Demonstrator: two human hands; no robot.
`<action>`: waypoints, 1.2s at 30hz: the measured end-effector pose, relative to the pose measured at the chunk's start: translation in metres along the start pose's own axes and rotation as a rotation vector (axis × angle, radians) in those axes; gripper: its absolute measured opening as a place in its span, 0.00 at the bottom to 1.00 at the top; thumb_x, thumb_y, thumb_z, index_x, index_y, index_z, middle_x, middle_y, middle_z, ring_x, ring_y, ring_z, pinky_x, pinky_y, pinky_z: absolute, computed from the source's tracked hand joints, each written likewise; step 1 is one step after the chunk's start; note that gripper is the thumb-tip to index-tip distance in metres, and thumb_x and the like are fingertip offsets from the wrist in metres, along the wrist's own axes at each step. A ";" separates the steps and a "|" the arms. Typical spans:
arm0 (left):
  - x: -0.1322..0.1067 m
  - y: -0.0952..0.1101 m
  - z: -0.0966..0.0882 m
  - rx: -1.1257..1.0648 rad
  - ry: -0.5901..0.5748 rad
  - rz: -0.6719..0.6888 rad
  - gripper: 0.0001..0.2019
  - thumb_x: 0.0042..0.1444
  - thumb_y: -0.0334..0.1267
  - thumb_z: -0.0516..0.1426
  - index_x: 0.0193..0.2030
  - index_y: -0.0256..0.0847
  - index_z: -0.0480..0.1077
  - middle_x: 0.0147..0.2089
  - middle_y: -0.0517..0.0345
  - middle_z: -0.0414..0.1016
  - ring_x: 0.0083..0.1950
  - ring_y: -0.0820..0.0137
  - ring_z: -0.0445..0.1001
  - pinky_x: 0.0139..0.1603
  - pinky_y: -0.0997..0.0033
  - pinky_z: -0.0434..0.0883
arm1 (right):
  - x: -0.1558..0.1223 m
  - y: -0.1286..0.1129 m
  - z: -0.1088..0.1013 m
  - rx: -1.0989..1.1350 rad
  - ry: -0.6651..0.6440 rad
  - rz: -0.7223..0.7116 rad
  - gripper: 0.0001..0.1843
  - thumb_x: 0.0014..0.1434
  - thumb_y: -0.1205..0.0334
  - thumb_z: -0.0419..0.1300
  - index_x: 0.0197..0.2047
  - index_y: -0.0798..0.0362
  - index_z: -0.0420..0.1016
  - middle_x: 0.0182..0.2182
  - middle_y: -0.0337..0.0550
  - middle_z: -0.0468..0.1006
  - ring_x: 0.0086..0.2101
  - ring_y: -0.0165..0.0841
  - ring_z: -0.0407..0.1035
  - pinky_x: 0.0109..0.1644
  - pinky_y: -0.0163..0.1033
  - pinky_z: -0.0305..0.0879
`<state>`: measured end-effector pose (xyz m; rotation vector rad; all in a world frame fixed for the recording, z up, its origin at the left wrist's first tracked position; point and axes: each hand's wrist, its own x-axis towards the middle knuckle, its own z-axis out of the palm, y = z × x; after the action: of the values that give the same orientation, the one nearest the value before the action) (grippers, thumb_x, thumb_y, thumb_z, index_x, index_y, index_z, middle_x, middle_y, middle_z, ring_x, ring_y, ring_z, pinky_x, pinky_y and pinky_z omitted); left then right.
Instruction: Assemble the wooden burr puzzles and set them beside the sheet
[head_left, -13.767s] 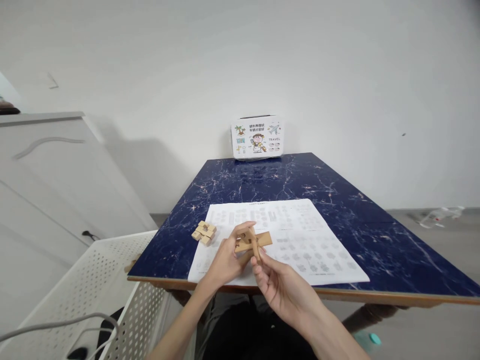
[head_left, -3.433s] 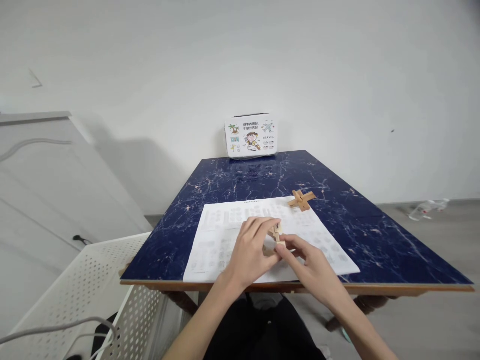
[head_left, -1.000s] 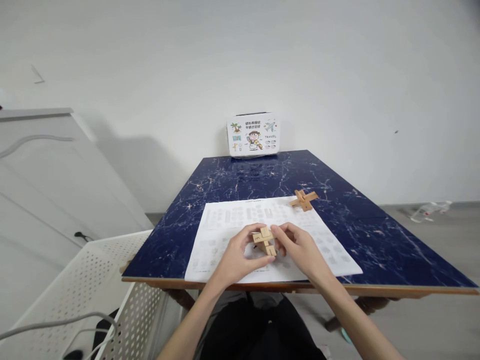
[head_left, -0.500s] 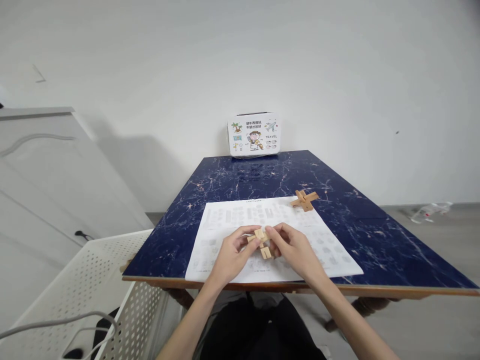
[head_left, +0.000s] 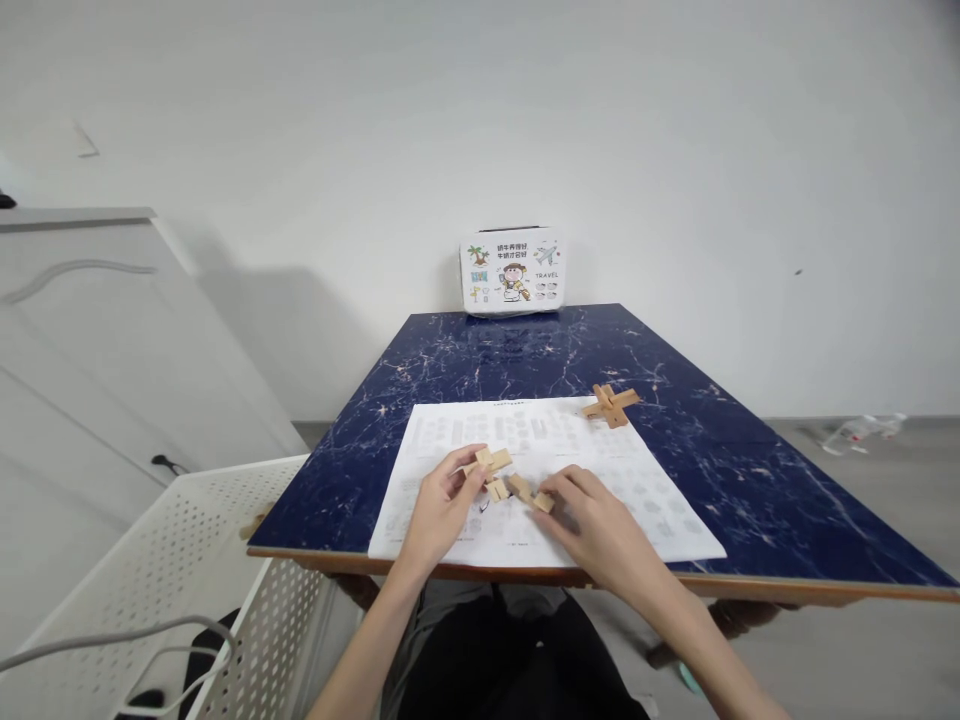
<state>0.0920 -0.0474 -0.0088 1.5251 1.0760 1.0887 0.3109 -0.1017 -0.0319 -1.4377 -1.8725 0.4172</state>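
My left hand [head_left: 444, 505] is closed on a group of joined wooden puzzle pieces [head_left: 495, 461], held between thumb and fingers above the paper. Between the thumb and fingers of my right hand [head_left: 592, 515] is a separate notched wooden puzzle piece [head_left: 529, 494], tilted down to the right. A small gap lies between the two. Beneath both hands spreads a white printed sheet [head_left: 450, 430] with rows of faint diagrams. An interlocked wooden cross [head_left: 612, 405] rests at the sheet's upper right corner.
A blue marbled table [head_left: 360, 440] carries everything, its wooden front edge close to me. At its back, a white case [head_left: 513, 272] with cartoon prints stands against the wall. On the left is a white perforated basket [head_left: 259, 620] with cables; a clear plastic item [head_left: 862, 432] lies at right.
My hands have moved apart. The right one has drawn a notched piece away from the wooden group, while the left has shifted slightly left with the rest.
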 end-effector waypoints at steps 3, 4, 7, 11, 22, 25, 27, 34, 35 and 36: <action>-0.001 0.001 0.000 -0.004 -0.007 -0.014 0.21 0.62 0.50 0.61 0.57 0.40 0.73 0.55 0.48 0.80 0.52 0.59 0.81 0.52 0.60 0.79 | 0.001 0.000 0.004 -0.037 -0.002 -0.002 0.08 0.68 0.56 0.56 0.43 0.48 0.75 0.42 0.49 0.77 0.42 0.46 0.72 0.42 0.47 0.67; -0.001 0.002 -0.001 0.001 -0.008 -0.018 0.21 0.62 0.50 0.61 0.57 0.40 0.73 0.55 0.48 0.80 0.52 0.59 0.81 0.53 0.59 0.78 | 0.001 0.000 0.004 -0.021 0.001 0.017 0.08 0.69 0.56 0.56 0.44 0.48 0.75 0.43 0.49 0.77 0.41 0.45 0.72 0.41 0.47 0.66; -0.002 0.001 -0.002 0.013 -0.001 -0.007 0.22 0.63 0.51 0.60 0.58 0.40 0.72 0.56 0.47 0.80 0.52 0.59 0.81 0.54 0.59 0.77 | 0.001 -0.003 0.000 0.164 0.007 0.108 0.12 0.69 0.51 0.56 0.47 0.48 0.75 0.43 0.48 0.78 0.39 0.43 0.73 0.43 0.47 0.67; -0.002 0.000 -0.003 -0.004 -0.016 0.004 0.22 0.64 0.51 0.60 0.59 0.40 0.72 0.58 0.46 0.79 0.54 0.59 0.80 0.54 0.61 0.77 | 0.003 -0.011 -0.007 0.609 -0.022 0.241 0.19 0.66 0.42 0.60 0.46 0.49 0.72 0.37 0.44 0.77 0.35 0.38 0.73 0.42 0.44 0.70; -0.004 0.001 -0.013 -0.140 -0.063 -0.020 0.24 0.63 0.53 0.61 0.60 0.40 0.75 0.56 0.47 0.81 0.58 0.56 0.78 0.62 0.57 0.72 | 0.019 -0.044 0.018 1.021 -0.150 0.321 0.23 0.61 0.37 0.64 0.42 0.50 0.72 0.29 0.38 0.75 0.35 0.35 0.71 0.48 0.42 0.68; -0.003 -0.002 -0.016 -0.161 -0.063 -0.034 0.26 0.63 0.54 0.61 0.61 0.41 0.75 0.56 0.46 0.81 0.57 0.55 0.78 0.62 0.56 0.71 | 0.022 -0.045 0.025 1.084 -0.158 0.339 0.24 0.59 0.37 0.66 0.42 0.50 0.71 0.28 0.37 0.74 0.33 0.34 0.71 0.47 0.41 0.67; -0.003 -0.003 -0.017 -0.176 -0.065 -0.031 0.25 0.63 0.54 0.61 0.62 0.41 0.75 0.57 0.46 0.80 0.58 0.55 0.77 0.63 0.56 0.70 | 0.023 -0.045 0.028 1.106 -0.152 0.347 0.25 0.58 0.37 0.67 0.42 0.49 0.70 0.28 0.37 0.74 0.33 0.35 0.70 0.46 0.41 0.67; 0.000 -0.006 -0.016 -0.221 -0.073 -0.041 0.23 0.63 0.52 0.62 0.60 0.42 0.76 0.57 0.48 0.80 0.60 0.58 0.75 0.65 0.57 0.67 | 0.024 -0.045 0.032 1.100 -0.082 0.358 0.26 0.57 0.35 0.67 0.42 0.50 0.71 0.27 0.38 0.74 0.32 0.35 0.70 0.45 0.42 0.68; 0.000 -0.006 -0.016 -0.235 -0.071 -0.043 0.23 0.63 0.52 0.62 0.60 0.42 0.76 0.57 0.48 0.80 0.59 0.58 0.76 0.65 0.58 0.67 | 0.024 -0.045 0.032 1.098 -0.079 0.350 0.26 0.57 0.35 0.67 0.42 0.50 0.71 0.27 0.38 0.74 0.32 0.35 0.70 0.45 0.42 0.68; 0.001 -0.006 -0.016 -0.258 -0.070 -0.048 0.24 0.62 0.52 0.63 0.59 0.41 0.77 0.55 0.48 0.80 0.57 0.59 0.76 0.64 0.59 0.68 | 0.024 -0.045 0.032 1.098 -0.085 0.339 0.26 0.57 0.36 0.67 0.43 0.49 0.71 0.27 0.38 0.75 0.33 0.35 0.71 0.45 0.42 0.68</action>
<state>0.0760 -0.0426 -0.0121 1.3159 0.8823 1.0876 0.2539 -0.0886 -0.0168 -0.9264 -1.0725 1.4134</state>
